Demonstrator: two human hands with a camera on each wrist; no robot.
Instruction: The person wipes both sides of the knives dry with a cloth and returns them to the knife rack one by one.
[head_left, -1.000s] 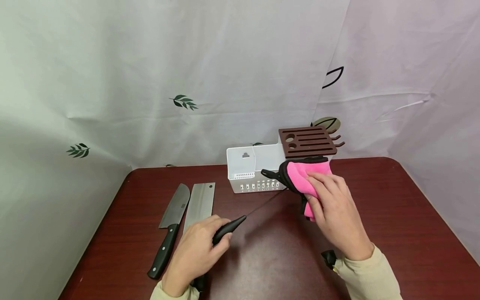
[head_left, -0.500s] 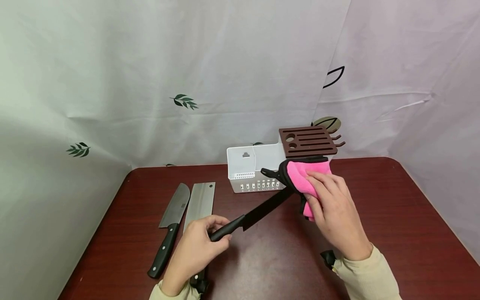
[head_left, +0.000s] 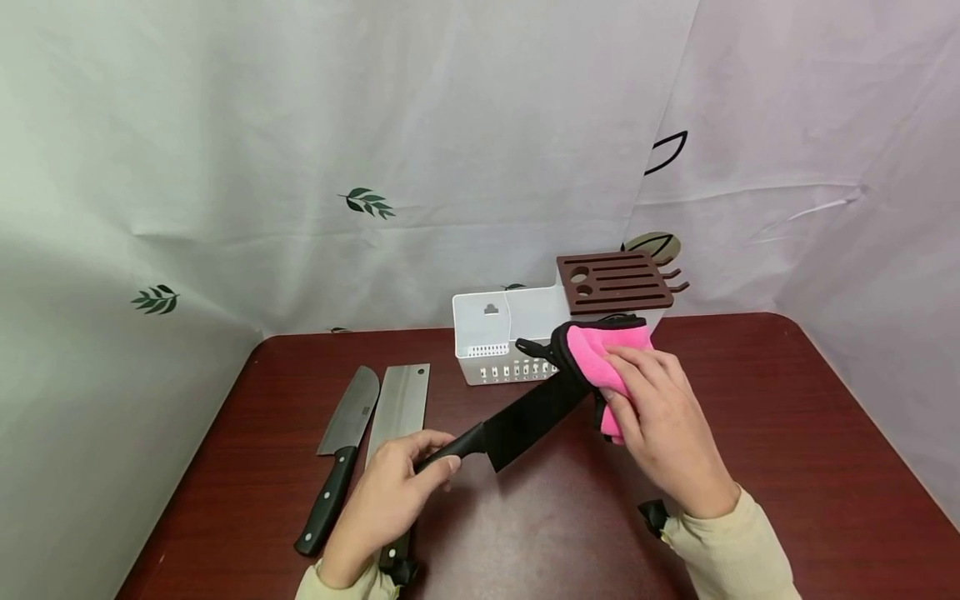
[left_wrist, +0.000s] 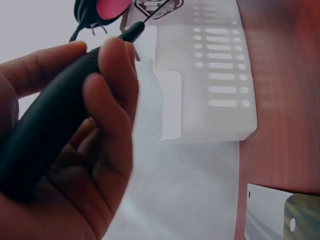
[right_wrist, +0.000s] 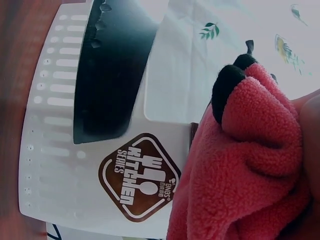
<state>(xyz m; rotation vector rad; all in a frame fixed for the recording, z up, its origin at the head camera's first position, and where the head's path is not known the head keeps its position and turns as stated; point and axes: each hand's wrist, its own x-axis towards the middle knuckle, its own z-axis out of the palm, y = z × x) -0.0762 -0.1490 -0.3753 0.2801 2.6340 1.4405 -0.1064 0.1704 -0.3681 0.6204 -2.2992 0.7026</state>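
My left hand (head_left: 390,492) grips the black handle of a kitchen knife (head_left: 528,421), its wide dark blade slanting up and right above the table. In the left wrist view, fingers and thumb wrap the handle (left_wrist: 47,130). A folded pink cloth (head_left: 596,350) with black edging and a loop is held in my right hand (head_left: 667,429). The cloth covers the blade's tip end in the head view. Seen from the right wrist, the blade (right_wrist: 112,75) lies beside the bunched cloth (right_wrist: 245,155), with a gap between them.
A white perforated rack (head_left: 487,371) with a brown slotted top (head_left: 567,287) and side hooks stands at the table's back edge. On the left lie a silver-bladed knife (head_left: 348,417) and a cleaver (head_left: 401,400), partly behind my left hand. A patterned white curtain (head_left: 465,150) hangs behind.
The knife has rolled in my left hand, so its blade has gone from edge-on to showing its broad face. My right hand and the cloth have shifted slightly left.
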